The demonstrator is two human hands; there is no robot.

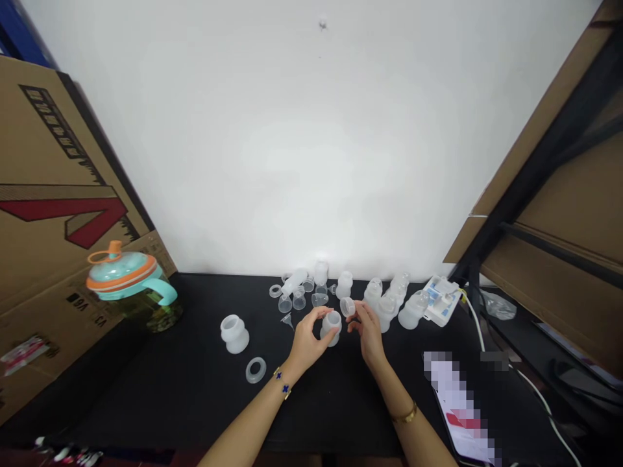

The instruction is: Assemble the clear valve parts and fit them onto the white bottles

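A small translucent bottle (332, 324) is clasped around its body by the left hand (306, 340) above the mid tabletop (195, 389). A clear cap (347, 306) is pinched by the right hand (367, 331). Both are judged light, smooth and slightly squashable.

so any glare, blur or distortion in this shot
Head view: strong wide-angle bend, the cardboard box and shelf lean inward; the white wall is overexposed; a pixelated patch covers the lower right; the small bottle in the left hand looks soft.
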